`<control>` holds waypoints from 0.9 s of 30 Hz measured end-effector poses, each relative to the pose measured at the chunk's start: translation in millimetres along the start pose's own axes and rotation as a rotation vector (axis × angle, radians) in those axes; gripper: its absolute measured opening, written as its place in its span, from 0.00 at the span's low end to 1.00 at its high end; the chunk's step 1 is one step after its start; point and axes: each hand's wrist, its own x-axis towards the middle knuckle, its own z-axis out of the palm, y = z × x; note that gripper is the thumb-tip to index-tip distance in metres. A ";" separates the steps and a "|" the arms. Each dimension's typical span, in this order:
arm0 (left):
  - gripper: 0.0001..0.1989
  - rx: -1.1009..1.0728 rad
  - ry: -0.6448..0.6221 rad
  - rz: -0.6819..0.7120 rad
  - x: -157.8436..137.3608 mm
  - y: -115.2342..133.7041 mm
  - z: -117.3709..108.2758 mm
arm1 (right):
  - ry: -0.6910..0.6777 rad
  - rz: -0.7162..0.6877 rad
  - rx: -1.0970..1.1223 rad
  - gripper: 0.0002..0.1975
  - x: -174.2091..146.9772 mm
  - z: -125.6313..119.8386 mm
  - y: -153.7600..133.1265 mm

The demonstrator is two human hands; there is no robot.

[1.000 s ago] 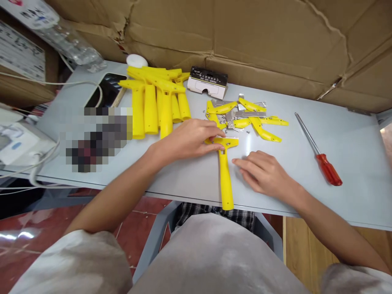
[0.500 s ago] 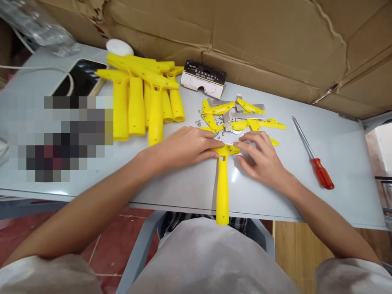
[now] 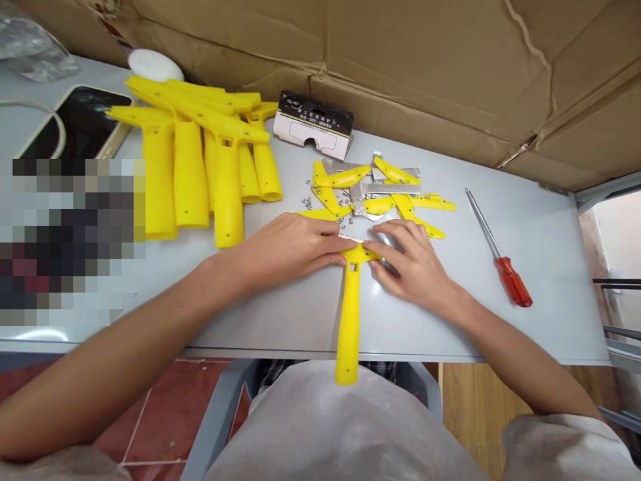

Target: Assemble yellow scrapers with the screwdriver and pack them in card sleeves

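Observation:
A yellow plastic scraper [image 3: 349, 321] lies in front of me, its handle pointing toward my body and reaching past the table edge. A thin metal strip shows along the top of its head. My left hand [image 3: 300, 246] pinches the head's left part between thumb and fingers, hiding that end. At the right end, my right hand [image 3: 413, 259] has its index finger on the head and its thumb just below; the other fingers are spread. Just beyond both hands lie several short yellow cover pieces [image 3: 350, 176], metal blades [image 3: 393, 188] and small screws [image 3: 307, 203].
Several yellow scraper handles [image 3: 228, 194] are piled at left, near a phone [image 3: 75, 123] with a cable. Behind stand a black-and-white box [image 3: 313, 127] and a white rounded object [image 3: 155, 65]. A red-handled screwdriver [image 3: 513, 282] lies right. Cardboard [image 3: 431, 80] walls the table's back.
My right index finger and thumb have come onto the right end of the scraper head, where they were beside it before. My left hand keeps its pinch. The whole view has shifted slightly.

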 end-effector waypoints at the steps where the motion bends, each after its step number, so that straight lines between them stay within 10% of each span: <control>1: 0.18 0.002 -0.008 0.005 0.1 -0.1 0.2 | -0.006 0.007 0.006 0.17 -0.5 0.0 0.2; 27: 0.17 0.013 0.000 0.022 0.9 -1.0 0.0 | 0.029 -0.037 0.042 0.06 -3.6 -5.6 1.5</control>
